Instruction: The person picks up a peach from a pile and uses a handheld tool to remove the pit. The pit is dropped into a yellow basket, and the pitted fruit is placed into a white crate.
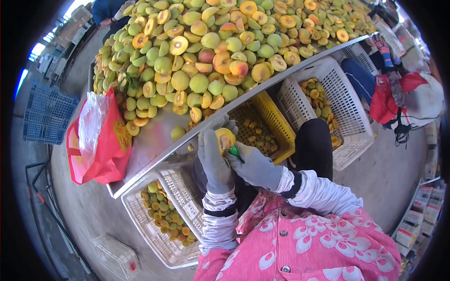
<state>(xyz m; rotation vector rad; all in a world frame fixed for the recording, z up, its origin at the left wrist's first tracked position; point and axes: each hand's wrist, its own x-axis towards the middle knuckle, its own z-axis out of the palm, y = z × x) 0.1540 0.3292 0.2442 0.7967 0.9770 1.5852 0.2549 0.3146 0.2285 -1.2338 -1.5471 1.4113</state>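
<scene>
My left hand (215, 164), in a grey glove, holds a cut yellow peach half (226, 137) with its cut face turned toward my right hand. My right hand (257, 167), gloved too, grips a small tool with a green handle (234, 151). The tool's tip is at the peach's centre; its shape is too small to make out. Beyond both hands, a big heap of whole and halved peaches (199, 83) covers much of a metal table (152, 145).
A yellow crate (287, 143) with scraps stands below the table edge. White crates to the right (354, 140) and left (140, 220) hold peach halves. A red bag (110, 154) sits at the table's left corner. Another person (398, 93) is at right.
</scene>
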